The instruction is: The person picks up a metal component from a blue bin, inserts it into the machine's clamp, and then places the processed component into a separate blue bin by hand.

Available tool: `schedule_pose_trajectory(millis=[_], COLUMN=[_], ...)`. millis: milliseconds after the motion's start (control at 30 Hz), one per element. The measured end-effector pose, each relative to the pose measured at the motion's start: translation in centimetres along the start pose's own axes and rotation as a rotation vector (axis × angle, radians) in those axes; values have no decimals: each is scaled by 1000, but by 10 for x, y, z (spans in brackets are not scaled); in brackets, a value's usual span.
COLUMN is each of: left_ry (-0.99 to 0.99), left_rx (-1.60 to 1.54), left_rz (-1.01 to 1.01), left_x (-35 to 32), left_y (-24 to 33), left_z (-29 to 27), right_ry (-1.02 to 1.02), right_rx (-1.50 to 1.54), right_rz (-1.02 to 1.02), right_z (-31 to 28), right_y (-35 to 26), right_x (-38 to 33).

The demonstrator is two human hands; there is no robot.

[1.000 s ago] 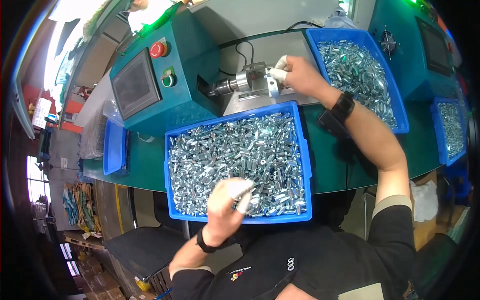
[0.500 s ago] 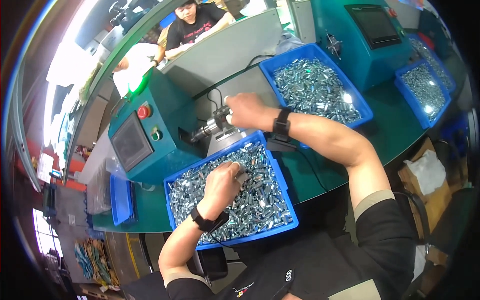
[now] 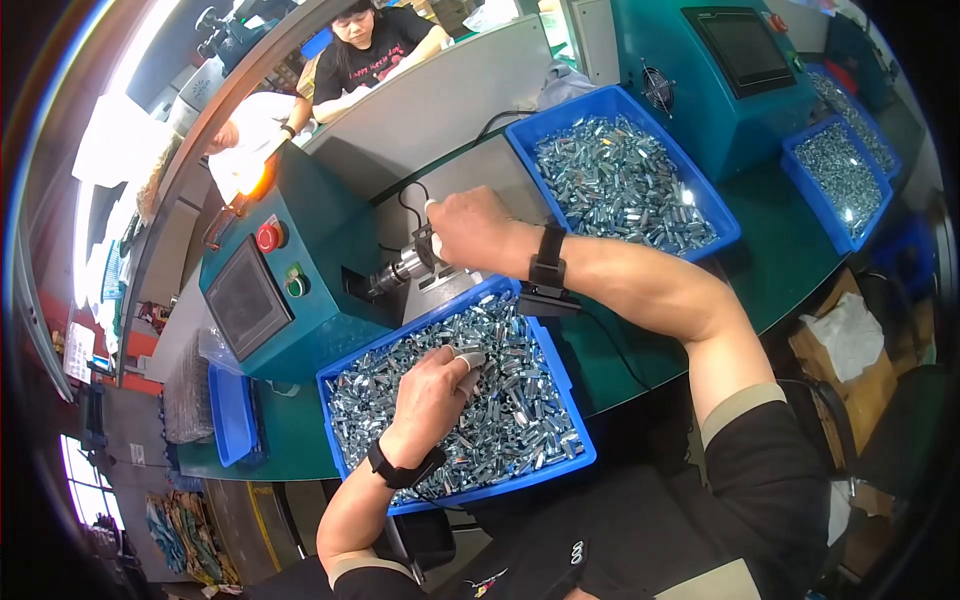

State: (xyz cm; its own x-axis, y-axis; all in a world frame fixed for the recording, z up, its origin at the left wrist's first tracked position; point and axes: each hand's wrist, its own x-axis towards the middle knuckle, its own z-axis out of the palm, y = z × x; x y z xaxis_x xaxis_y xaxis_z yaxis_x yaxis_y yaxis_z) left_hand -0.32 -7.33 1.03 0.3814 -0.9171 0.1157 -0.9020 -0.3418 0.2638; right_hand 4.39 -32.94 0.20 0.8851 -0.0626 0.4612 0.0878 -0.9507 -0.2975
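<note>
My left hand is low over the near blue bin, which is full of small shiny metal pieces. Its fingers are pinched, with pale covers on the tips; whatever they hold is hidden. At the metal chuck of the green machine, my right hand is closed, thumb and fingertips also covered in white. It touches or nearly touches the end of the chuck, and its palm side is out of sight. A metal fixture sits just below that hand.
Behind my right forearm stands a second blue bin of metal pieces. The machine carries a dark screen, a red button and an orange lamp. Another green machine is at the right. Two people sit beyond the grey partition.
The lamp on the machine has turned from green to orange. My right hand has come to the chuck's end. The left hand has shifted slightly within the bin, and the view has moved a little.
</note>
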Motion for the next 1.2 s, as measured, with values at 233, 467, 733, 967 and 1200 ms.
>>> schedule_pose_trajectory(millis=[233, 467, 733, 967, 1200], left_ry=[27, 30, 32, 58, 122], left_rx=[16, -26, -159, -320, -415], left_rz=[28, 62, 40, -107, -152], left_x=[-8, -8, -13, -21, -17], left_y=[3, -1, 3, 15, 9], left_z=[-3, -11, -21, -34, -35], right_ry=[-62, -296, -354, -263, -345], right_rx=[-119, -446, -445, -447, -354], right_rz=[222, 412, 442, 462, 425], right_z=[-67, -109, -58, -54, -100], right_y=[70, 153, 199, 224, 227], right_x=[-67, -129, -49, -18, -83])
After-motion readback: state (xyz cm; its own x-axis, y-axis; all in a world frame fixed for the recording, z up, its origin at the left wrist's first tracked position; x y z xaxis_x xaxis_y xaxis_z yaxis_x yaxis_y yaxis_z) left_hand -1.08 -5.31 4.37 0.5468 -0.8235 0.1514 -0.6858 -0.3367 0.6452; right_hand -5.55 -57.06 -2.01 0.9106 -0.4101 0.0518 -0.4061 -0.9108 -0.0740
